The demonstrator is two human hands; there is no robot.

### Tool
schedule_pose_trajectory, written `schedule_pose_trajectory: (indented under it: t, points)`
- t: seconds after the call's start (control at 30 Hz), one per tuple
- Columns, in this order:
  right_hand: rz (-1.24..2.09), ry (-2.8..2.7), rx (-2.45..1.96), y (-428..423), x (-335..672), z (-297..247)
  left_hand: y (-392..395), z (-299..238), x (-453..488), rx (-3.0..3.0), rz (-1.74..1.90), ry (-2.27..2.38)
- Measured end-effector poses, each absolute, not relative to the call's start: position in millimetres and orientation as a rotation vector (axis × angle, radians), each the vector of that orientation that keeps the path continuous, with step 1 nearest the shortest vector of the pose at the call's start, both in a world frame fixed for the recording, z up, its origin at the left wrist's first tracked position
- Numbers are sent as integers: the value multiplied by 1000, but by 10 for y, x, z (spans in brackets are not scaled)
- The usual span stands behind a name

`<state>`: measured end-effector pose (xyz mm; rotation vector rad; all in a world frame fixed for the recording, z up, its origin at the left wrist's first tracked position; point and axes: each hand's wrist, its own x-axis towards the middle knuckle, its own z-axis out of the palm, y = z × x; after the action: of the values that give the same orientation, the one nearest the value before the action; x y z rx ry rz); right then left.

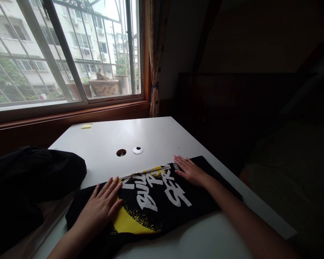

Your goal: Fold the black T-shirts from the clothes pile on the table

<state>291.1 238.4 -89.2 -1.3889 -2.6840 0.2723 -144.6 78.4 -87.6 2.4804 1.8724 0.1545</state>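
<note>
A black T-shirt [175,216] with white lettering and a yellow print lies across the white table [151,133], with a straight folded edge along its far side. My left hand [104,201] rests flat on its left part, fingers stretched out and slightly apart, near the yellow patch. On the right part of the shirt lies my right hand [190,171], palm down with fingers extended, close to the folded edge. Neither hand grips the cloth. The near left part of the shirt is partly hidden by my left forearm.
A dark bundle of cloth [35,176] lies at the table's left side. Beyond the shirt are an open round hole [121,153] and a silvery round cap [137,150] in the tabletop. Yellow strips [86,126] sit near the far left corner. A barred window and curtain [156,57] stand behind.
</note>
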Motion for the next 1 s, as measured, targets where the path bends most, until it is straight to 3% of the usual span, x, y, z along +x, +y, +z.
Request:
schedule_pose_trajectory:
  t: [0.33,0.77,1.0]
  points:
    - [138,-2391,-1871,2660,3779,-1031,778,-900,-1476,2510,129,1908]
    - [-164,-2123,-1748,2741,3967,-1284,775,-998,-1581,2554,281,1946]
    - [-225,-2102,-1689,2740,3986,-1293,619,-614,-1399,2642,424,1336]
